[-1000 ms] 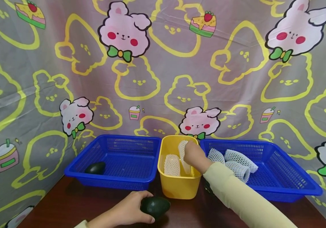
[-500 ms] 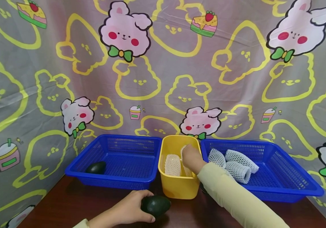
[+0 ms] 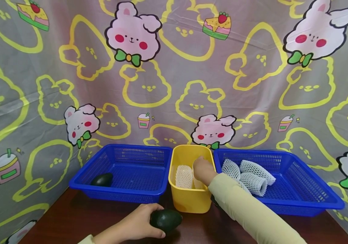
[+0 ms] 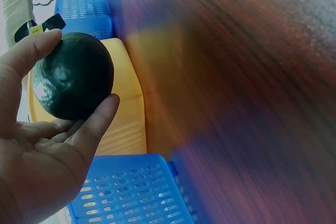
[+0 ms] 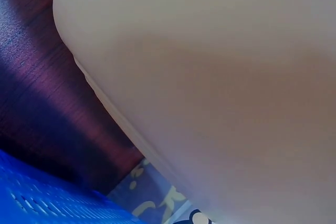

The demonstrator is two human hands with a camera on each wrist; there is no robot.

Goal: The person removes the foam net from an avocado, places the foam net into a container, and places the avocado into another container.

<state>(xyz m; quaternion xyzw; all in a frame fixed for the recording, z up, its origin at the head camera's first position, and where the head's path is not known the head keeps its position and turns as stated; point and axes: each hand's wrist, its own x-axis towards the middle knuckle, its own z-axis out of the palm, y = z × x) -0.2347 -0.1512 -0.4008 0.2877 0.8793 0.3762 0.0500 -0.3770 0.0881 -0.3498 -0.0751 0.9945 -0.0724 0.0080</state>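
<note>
My left hand (image 3: 145, 220) grips a dark green avocado (image 3: 166, 220) low over the front of the table. In the left wrist view, the thumb and fingers curl round this avocado (image 4: 73, 77). My right hand (image 3: 203, 169) reaches down inside the yellow bin (image 3: 192, 201), holding a white foam net sleeve (image 3: 196, 174) that shows along its left side; its fingertips are hidden. Another foam net sleeve (image 3: 184, 176) stands upright in the bin's left half. The right wrist view is mostly filled by a pale sleeve (image 5: 210, 103).
A second avocado (image 3: 102, 179) lies in the left blue basket (image 3: 116, 193). Several foam net sleeves (image 3: 253, 183) lie in the right blue basket (image 3: 302, 206). The yellow bin stands between the baskets on the dark wood table (image 3: 61, 220), in front of a patterned curtain (image 3: 174, 112).
My right hand has moved down into the yellow bin with the foam net sleeve, which now shows lower. My left hand and its avocado have stayed in place.
</note>
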